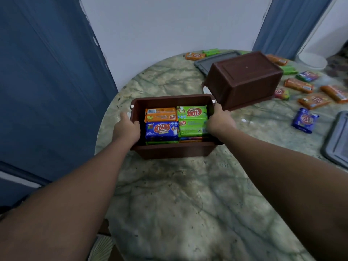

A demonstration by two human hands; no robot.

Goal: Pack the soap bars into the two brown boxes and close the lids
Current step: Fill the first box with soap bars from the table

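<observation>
An open brown box (pixel 169 150) sits near the left edge of the round marble table (pixel 188 194), filled with orange, green and blue soap bars (pixel 162 129). My left hand (pixel 128 127) grips its left rim and my right hand (pixel 219 120) grips its right rim. A second brown box (pixel 243 80) lies upside down behind it to the right. Loose soap bars (pixel 312 100) are scattered at the right of the table, one blue bar (pixel 304 120) nearest. A grey lid (pixel 216 60) lies behind the upturned box; another grey lid (pixel 337 138) lies at the right edge.
A blue curtain (pixel 47 91) hangs close to the table's left edge, another (pixel 286 21) at the back right. A white wall (pixel 169 31) stands behind. A white bowl-like object (pixel 312 61) sits at the far right.
</observation>
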